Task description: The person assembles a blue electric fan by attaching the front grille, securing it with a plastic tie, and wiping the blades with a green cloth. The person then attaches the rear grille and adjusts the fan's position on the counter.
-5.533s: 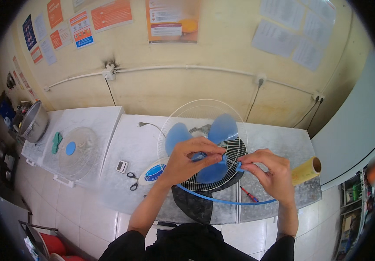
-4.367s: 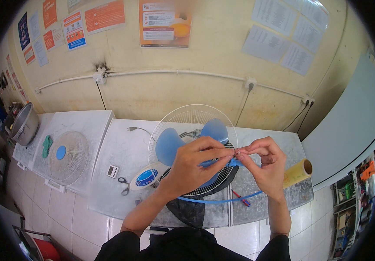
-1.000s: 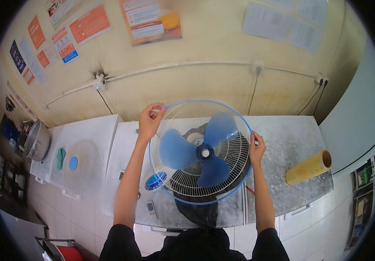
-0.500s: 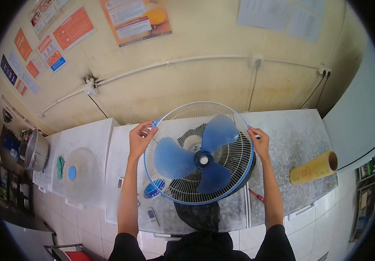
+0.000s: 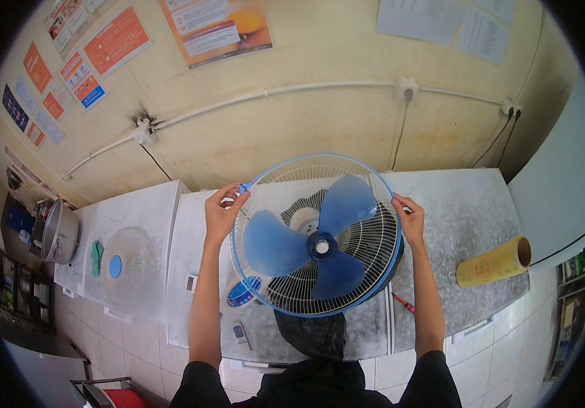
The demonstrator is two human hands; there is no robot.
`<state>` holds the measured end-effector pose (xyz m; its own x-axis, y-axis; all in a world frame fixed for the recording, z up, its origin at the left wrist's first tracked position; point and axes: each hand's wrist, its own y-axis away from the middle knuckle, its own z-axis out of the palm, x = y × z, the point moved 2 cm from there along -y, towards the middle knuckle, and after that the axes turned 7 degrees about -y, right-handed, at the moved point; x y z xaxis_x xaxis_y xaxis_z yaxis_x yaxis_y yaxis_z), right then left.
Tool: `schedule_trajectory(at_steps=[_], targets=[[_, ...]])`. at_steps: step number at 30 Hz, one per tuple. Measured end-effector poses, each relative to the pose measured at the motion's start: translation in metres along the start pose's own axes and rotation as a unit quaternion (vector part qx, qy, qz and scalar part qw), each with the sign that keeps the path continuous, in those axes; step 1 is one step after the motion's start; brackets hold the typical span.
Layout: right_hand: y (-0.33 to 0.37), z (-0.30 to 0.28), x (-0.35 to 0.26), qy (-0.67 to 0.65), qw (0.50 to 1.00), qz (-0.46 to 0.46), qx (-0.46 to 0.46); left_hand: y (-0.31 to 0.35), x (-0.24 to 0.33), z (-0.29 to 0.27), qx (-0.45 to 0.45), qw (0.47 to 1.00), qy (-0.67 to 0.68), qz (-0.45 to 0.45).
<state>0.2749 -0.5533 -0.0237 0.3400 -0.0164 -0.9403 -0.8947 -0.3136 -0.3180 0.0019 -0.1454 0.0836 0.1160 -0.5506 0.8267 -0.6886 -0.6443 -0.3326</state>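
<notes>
A fan with three blue blades (image 5: 275,245) lies face up on the worktop, its white wire rear grille (image 5: 368,266) beneath the blades. Around the grille runs a thin blue fan ring (image 5: 309,155). At its upper left, my left hand (image 5: 225,208) pinches the ring by a small blue clip (image 5: 243,188). My right hand (image 5: 411,216) grips the ring's right side between thumb and fingers. Under the near edge bulges a black plastic bag (image 5: 311,336). A blue oval panel on a pale base (image 5: 243,291) shows at lower left of the grille.
The round front grille (image 5: 128,253) lies on the left surface beside a green cloth (image 5: 97,258) and metal pot (image 5: 61,232). A remote (image 5: 239,332) and small white device (image 5: 191,283) are near my left arm. By my right arm are a red screwdriver (image 5: 403,303) and yellow roll (image 5: 493,262).
The whole view has shifted slightly, with the scene a little further right. Both hands keep their hold on the fan ring; its far edge sits slightly higher in the picture.
</notes>
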Motion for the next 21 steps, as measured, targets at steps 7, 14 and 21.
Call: schedule_trajectory(at_steps=[7,14,21], targets=[[0.01,-0.004,0.012,-0.002,1.0,0.018,-0.015,0.008,-0.003,-0.002,-0.026,0.999,-0.006,-0.031],[0.124,-0.013,0.053,-0.017,0.991,0.124,0.045,0.103,-0.032,-0.021,-0.003,0.996,0.008,-0.091],[0.249,0.007,0.064,-0.053,0.966,0.232,0.097,0.231,-0.061,-0.011,0.002,0.968,0.067,-0.24]])
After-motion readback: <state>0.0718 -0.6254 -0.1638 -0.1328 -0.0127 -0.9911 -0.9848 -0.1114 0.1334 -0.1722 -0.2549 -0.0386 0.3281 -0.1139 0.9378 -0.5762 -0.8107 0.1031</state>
